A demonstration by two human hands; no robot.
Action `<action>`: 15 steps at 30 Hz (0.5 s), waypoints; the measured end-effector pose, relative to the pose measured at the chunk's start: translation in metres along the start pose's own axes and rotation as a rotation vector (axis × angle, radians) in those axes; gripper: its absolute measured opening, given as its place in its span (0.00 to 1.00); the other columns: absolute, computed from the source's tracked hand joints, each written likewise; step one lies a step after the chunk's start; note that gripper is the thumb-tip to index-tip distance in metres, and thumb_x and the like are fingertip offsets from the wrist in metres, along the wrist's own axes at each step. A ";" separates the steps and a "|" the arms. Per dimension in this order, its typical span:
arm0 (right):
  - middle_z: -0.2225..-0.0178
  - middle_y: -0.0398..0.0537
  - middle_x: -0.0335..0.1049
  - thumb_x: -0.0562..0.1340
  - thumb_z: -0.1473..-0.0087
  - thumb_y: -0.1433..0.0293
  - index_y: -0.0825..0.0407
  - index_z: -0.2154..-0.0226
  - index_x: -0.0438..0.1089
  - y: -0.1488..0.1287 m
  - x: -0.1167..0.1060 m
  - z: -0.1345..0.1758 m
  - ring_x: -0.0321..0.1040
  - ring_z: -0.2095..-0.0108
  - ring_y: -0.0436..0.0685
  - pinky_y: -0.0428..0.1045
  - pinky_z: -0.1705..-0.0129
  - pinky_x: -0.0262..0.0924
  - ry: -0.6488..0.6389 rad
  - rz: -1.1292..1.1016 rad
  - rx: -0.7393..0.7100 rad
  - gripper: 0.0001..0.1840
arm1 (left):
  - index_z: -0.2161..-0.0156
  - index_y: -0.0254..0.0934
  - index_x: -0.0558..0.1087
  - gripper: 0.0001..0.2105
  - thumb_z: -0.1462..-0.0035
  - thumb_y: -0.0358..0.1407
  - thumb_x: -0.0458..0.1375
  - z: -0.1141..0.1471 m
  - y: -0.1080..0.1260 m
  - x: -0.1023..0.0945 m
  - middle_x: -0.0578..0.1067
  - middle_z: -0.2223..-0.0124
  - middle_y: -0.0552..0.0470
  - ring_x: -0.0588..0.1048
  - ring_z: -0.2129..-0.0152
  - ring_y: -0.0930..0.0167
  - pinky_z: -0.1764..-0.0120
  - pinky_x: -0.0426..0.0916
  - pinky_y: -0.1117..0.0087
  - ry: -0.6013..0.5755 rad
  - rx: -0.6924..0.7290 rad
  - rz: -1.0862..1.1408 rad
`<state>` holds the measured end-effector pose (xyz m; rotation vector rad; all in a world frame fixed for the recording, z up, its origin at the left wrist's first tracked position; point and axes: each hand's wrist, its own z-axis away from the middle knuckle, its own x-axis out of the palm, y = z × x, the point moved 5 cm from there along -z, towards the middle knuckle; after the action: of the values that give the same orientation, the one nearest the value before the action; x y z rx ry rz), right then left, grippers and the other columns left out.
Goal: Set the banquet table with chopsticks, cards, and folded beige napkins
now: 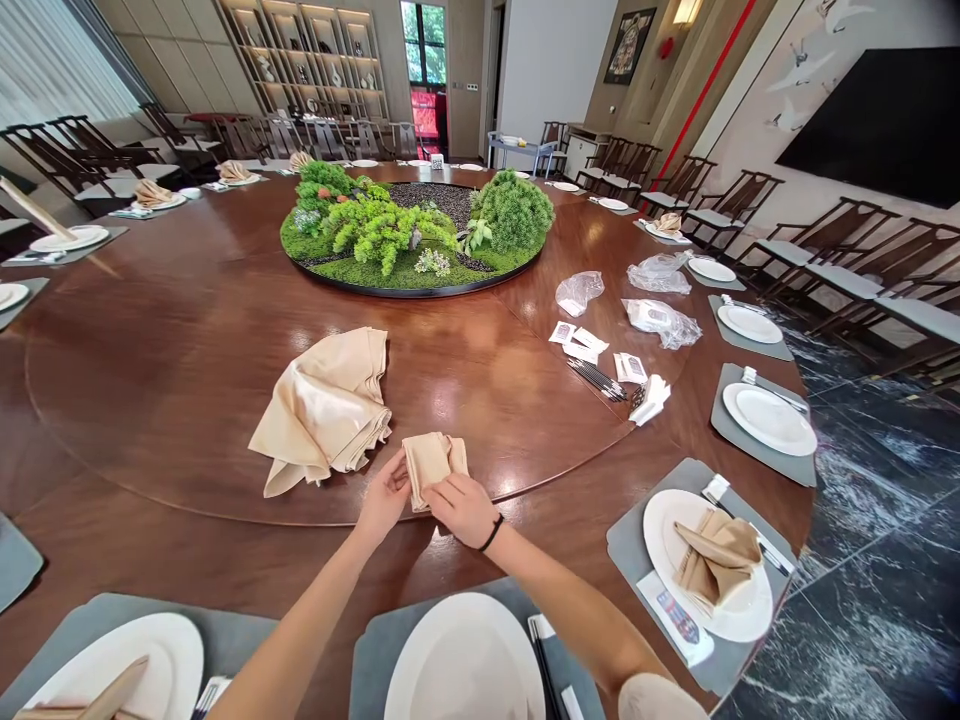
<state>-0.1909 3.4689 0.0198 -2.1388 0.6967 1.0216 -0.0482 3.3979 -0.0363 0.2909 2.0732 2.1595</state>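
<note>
The left hand [387, 488] holds the folded napkin [429, 460] by its left edge, fingers narrowly curled; the right hand [463, 508] grips its near right side (the thumb is hidden). The napkin is at the table's [300, 550] near side, beyond a plate [465, 660] and right of a cloth pile [322, 405].

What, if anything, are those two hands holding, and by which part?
A folded beige cloth napkin: the left hand holds its left edge, the right hand its near right side.
</note>
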 end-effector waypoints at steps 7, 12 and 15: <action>0.64 0.50 0.71 0.52 0.39 0.74 0.53 0.55 0.69 -0.018 0.023 0.008 0.62 0.63 0.56 0.51 0.59 0.60 0.029 -0.004 0.040 0.13 | 0.41 0.34 0.64 0.35 0.53 0.46 0.64 0.015 -0.003 -0.006 0.73 0.46 0.39 0.75 0.54 0.59 0.53 0.72 0.59 0.072 -0.123 0.137; 0.63 0.51 0.70 0.54 0.41 0.74 0.51 0.54 0.68 -0.027 0.029 0.015 0.63 0.61 0.56 0.52 0.55 0.61 -0.049 -0.167 0.044 0.14 | 0.42 0.35 0.65 0.32 0.50 0.49 0.62 0.027 -0.004 -0.010 0.75 0.49 0.41 0.76 0.57 0.62 0.55 0.72 0.61 0.105 -0.120 0.053; 0.63 0.48 0.70 0.56 0.42 0.71 0.49 0.58 0.69 -0.009 0.025 0.014 0.64 0.61 0.55 0.50 0.55 0.61 0.024 -0.396 0.222 0.11 | 0.43 0.36 0.64 0.32 0.52 0.45 0.64 0.032 -0.004 -0.018 0.77 0.52 0.43 0.76 0.58 0.64 0.55 0.72 0.63 0.051 0.005 -0.175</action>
<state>-0.1776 3.4806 -0.0048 -1.9904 0.3554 0.6739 -0.0231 3.4254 -0.0400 0.0523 2.0462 2.0799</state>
